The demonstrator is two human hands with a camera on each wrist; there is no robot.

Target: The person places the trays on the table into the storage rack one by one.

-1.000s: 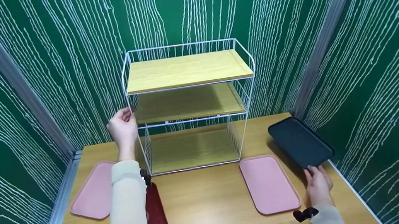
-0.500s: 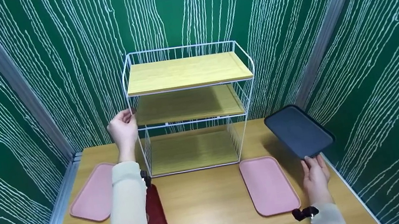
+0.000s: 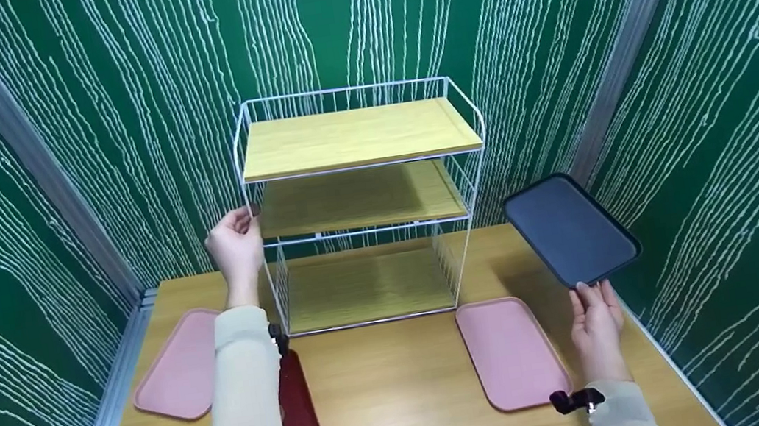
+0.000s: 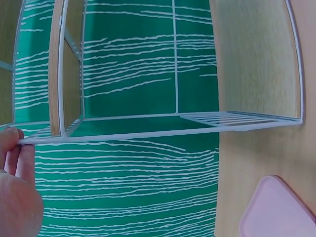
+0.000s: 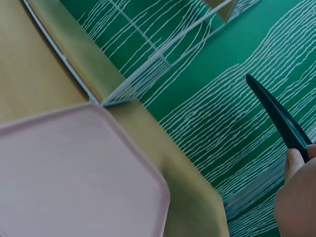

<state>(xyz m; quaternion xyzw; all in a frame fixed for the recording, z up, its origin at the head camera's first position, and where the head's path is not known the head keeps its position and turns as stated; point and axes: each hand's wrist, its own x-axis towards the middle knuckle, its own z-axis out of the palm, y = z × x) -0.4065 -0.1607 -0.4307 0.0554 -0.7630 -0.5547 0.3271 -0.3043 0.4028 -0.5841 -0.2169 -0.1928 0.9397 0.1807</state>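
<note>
My right hand (image 3: 597, 323) pinches the near edge of a dark grey tray (image 3: 571, 229), thumb on top, at the right side of the table. The tray is raised and tilted above the tabletop; the right wrist view catches the dark tray (image 5: 279, 116) nearly edge-on. On the other side, my left hand (image 3: 235, 244) grips the left front post of a white wire shelf rack (image 3: 360, 231) at about the middle tier. In the left wrist view the fingers (image 4: 25, 163) curl at the white wire post (image 4: 148, 134). All three wooden boards of the rack are bare.
A pink tray (image 3: 514, 354) lies right of centre, in front of the rack. Another pink tray (image 3: 175, 368) lies at the left, and a dark red tray (image 3: 300, 417) is partly hidden by my left forearm. Green walls with white lines enclose the wooden table (image 3: 389, 390).
My right hand has lifted the dark grey tray higher off the table and moved it slightly away from me. The left hand keeps its grip on the rack post.
</note>
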